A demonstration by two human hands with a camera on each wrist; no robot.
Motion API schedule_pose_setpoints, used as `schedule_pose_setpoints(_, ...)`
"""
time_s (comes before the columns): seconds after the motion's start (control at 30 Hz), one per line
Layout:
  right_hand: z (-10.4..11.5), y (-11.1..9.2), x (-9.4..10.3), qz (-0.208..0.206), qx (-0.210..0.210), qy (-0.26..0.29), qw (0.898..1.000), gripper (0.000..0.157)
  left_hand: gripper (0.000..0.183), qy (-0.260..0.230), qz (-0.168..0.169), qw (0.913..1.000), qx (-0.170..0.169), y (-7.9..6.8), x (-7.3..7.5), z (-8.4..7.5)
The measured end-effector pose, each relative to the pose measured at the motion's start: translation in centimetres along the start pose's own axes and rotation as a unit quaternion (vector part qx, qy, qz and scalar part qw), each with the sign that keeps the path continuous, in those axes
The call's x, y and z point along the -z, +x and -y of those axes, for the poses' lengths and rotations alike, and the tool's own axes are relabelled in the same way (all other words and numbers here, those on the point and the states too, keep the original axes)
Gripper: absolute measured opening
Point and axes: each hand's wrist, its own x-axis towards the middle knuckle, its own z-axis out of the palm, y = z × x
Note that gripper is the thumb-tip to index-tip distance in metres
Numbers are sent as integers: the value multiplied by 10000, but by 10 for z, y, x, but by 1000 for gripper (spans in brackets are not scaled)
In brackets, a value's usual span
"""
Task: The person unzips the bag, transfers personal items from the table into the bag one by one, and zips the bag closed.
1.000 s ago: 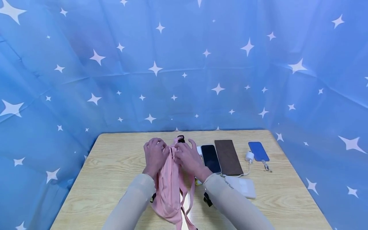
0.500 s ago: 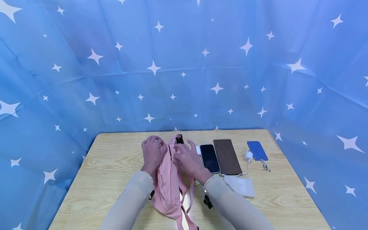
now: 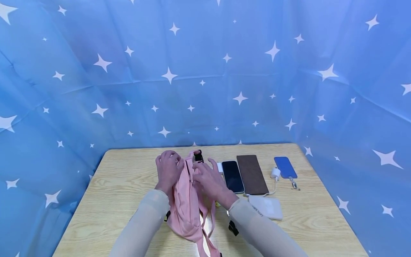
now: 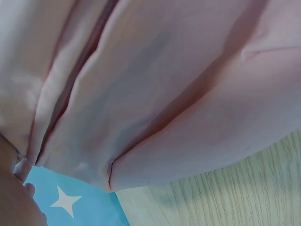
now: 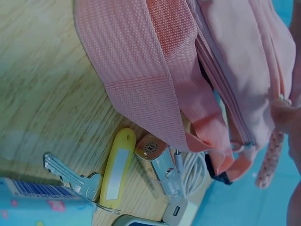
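Observation:
A pink waist bag (image 3: 184, 210) lies lengthwise on the table in the head view, its long zip facing up. My left hand (image 3: 168, 170) grips the bag's far end from the left side, fingers bent over its edge. On the other side, my right hand (image 3: 210, 180) pinches at the zip near that end. A short dark gap shows in the zip by the fingertips. In the right wrist view, finger and thumb (image 5: 284, 115) meet at the zip's small metal slider, and a patterned pull tab hangs below. The bag's pink fabric (image 4: 141, 94) fills most of the left wrist view.
Right of the bag lie a phone (image 3: 233, 176), a brown notebook (image 3: 252, 175), a white charger (image 3: 275, 173), a blue card holder (image 3: 285, 167) and a white pack (image 3: 265, 207). A key (image 5: 70, 174) with yellow tag (image 5: 117, 167) lies beside the pink strap (image 5: 136, 75).
My right fingertips have shifted slightly along the zip toward me, and the dark gap has lengthened a little. The left hand keeps its place on the bag. The head view has drifted slightly.

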Motion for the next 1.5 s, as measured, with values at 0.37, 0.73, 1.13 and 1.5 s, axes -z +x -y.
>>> schedule_pose_setpoints(0.37, 2, -7, 1, -101, 169, -105, 9998, 13, 16, -57, 168, 9998, 112, 3, -4, 1)
schedule_pose_setpoints(0.73, 2, -14, 2, -268, 375, -18, 9989, 13, 16, -78, 165, 9998, 121, 6, -3, 1)
schedule_pose_setpoints(1.13, 6, -18, 2, -355, 628, -289, 9970, 11, 17, -15, 174, 9998, 82, 10, -1, 3)
schedule_pose_setpoints(1.5, 7, -23, 4, -405, 701, -384, 9960, 7, 15, 137, 219, 9997, -50, 16, -2, 3)
